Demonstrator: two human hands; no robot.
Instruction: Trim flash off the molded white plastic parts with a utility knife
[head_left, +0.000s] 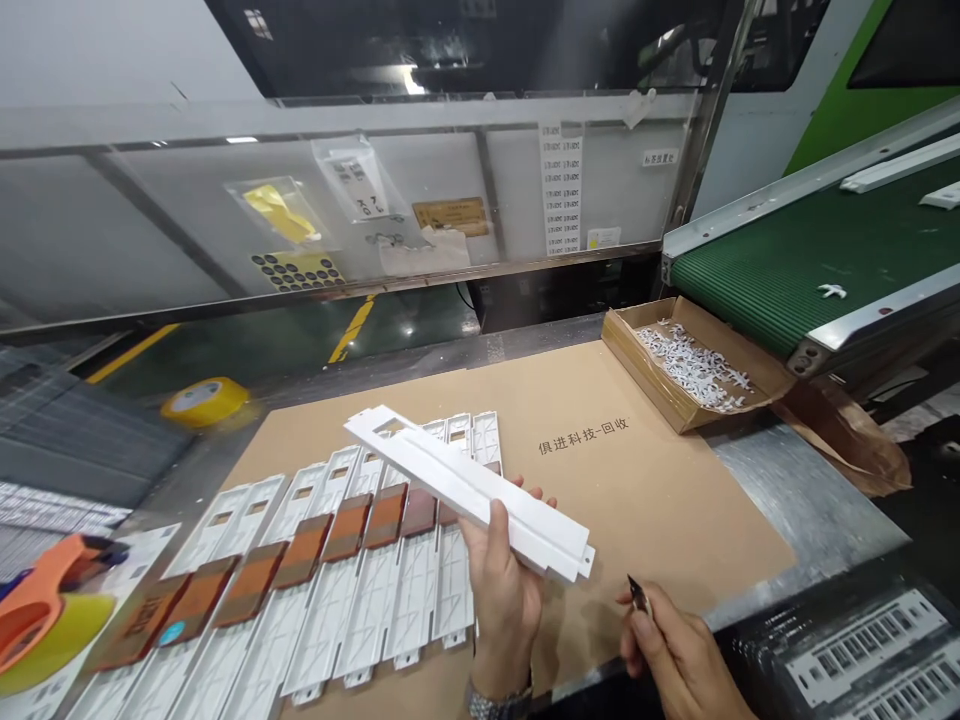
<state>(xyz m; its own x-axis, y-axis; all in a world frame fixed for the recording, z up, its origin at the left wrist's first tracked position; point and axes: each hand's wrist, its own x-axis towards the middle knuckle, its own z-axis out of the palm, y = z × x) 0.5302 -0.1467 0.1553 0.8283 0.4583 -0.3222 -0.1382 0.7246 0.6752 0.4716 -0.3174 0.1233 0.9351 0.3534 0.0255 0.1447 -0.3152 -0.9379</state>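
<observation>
My left hand point(504, 600), with a watch at its wrist, grips a long white plastic panel point(465, 480) that has a rectangular cut-out near its far end. The panel is raised and tilted over the table. To its right, my right hand point(671, 640) pinches a small knife point(636, 592), its dark pointed blade sticking up, apart from the panel. Beneath and left of the panel, several similar white panels point(360, 610) lie side by side, ribbed side up. Brown-and-orange blocks point(304, 550) rest across them in a slanting row.
A cardboard sheet point(585, 480) covers much of the metal table. A shallow carton point(637, 370) of small white scraps stands beside the green conveyor point(787, 250). Yellow tape point(206, 400) lies at back left, an orange tape dispenser point(45, 600) at front left. Black trays point(847, 620) sit front right.
</observation>
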